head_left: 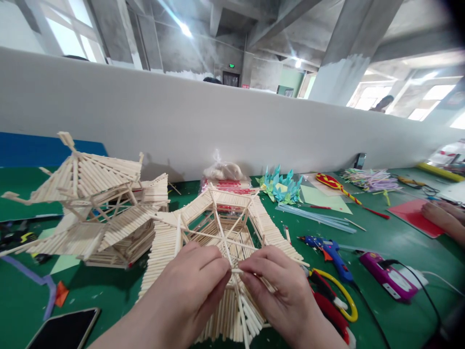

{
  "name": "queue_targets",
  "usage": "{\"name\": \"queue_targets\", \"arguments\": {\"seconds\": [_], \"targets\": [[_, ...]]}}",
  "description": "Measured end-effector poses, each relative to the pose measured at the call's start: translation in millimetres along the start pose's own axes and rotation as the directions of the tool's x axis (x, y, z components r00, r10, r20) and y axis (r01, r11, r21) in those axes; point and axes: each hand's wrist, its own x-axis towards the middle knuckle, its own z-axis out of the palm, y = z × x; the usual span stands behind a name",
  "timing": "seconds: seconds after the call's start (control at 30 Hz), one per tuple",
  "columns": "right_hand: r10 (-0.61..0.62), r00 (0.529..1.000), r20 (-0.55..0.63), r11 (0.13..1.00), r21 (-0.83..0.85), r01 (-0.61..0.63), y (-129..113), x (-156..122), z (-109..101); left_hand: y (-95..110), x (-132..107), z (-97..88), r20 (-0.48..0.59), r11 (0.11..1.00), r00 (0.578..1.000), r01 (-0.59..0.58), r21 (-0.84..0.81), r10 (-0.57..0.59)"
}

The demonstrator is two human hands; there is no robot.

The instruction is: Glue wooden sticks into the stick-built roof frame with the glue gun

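Observation:
My left hand and my right hand meet over a model frame built of thin wooden sticks. Each hand is closed in a pinch, and a short wooden stick runs crosswise between the fingertips. It lies at or just above a long stick that spans the frame's open centre; whether they touch, I cannot tell. Sloping rows of sticks form the frame's sides, partly hidden by my hands. Left of it stands a second stick model, a pavilion with a pointed roof.
Right of the frame lie a blue glue gun, yellow-and-red-handled pliers and a purple power strip with cables. A phone is at front left. Behind are a teal paper craft and a white partition. Another person's hand rests far right.

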Motion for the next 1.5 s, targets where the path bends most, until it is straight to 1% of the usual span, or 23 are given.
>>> {"name": "queue_targets", "arguments": {"seconds": [0.13,0.27,0.4,0.47,0.6,0.7,0.9,1.0,1.13,1.27,1.33,1.4,1.47,1.5], "targets": [[-0.005,1.0,0.024,1.0,-0.003,0.005,1,0,0,1,2,-1.6,-0.007,1.0,1.0,-0.001,0.004,0.001],[-0.01,1.0,0.017,1.0,-0.005,0.01,2,0,0,2,1,-0.5,0.039,1.0,0.999,0.019,-0.004,-0.019],[-0.004,1.0,0.018,1.0,-0.011,0.004,1,-1,0,3,-2,2.2,0.012,0.998,0.998,0.067,-0.019,-0.067],[0.0,1.0,0.022,1.0,-0.012,0.001,1,-1,0,4,-2,2.4,0.016,0.996,0.996,0.089,-0.023,-0.089],[0.007,1.0,0.027,1.0,-0.014,-0.007,1,1,-1,5,0,0.5,0.015,0.997,0.997,0.071,-0.025,-0.071],[0.011,0.999,0.034,1.0,-0.011,-0.01,1,2,-1,6,1,-1.2,0.033,0.996,0.996,0.086,-0.013,-0.085],[0.019,0.998,0.052,1.0,-0.015,-0.018,-1,0,-2,7,2,-2.6,0.043,0.997,0.996,0.077,-0.008,-0.077],[0.016,0.999,0.042,1.0,-0.013,-0.015,-3,2,-2,7,3,-3.1,0.045,0.997,0.996,0.071,0.004,-0.071],[0.018,0.999,0.041,1.0,0.002,-0.018,-3,2,-2,7,3,-2.9,0.04,0.998,0.997,0.06,0.011,-0.06],[0.021,0.999,0.05,1.0,0.01,-0.022,-2,1,-2,3,0,-0.3,0.01,0.999,0.999,0.04,0.01,-0.04],[0.016,0.999,0.028,1.0,0.013,-0.017,-2,0,-6,-1,-1,1.1,-0.019,1.0,1.0,0.007,0.001,-0.006],[0.028,1.0,-0.01,0.999,0.021,-0.028,-2,-3,-13,-4,-2,1.3,-0.034,1.0,0.999,-0.019,0.0,0.019],[0.055,0.996,-0.075,0.999,0.007,-0.054,-2,-9,-26,-4,-2,-0.6,-0.044,0.999,0.998,-0.045,0.016,0.046],[0.066,0.99,-0.128,0.998,-0.01,-0.068,-1,-13,-33,-4,-2,-2.0,-0.046,0.998,0.997,-0.061,0.024,0.062]]}}
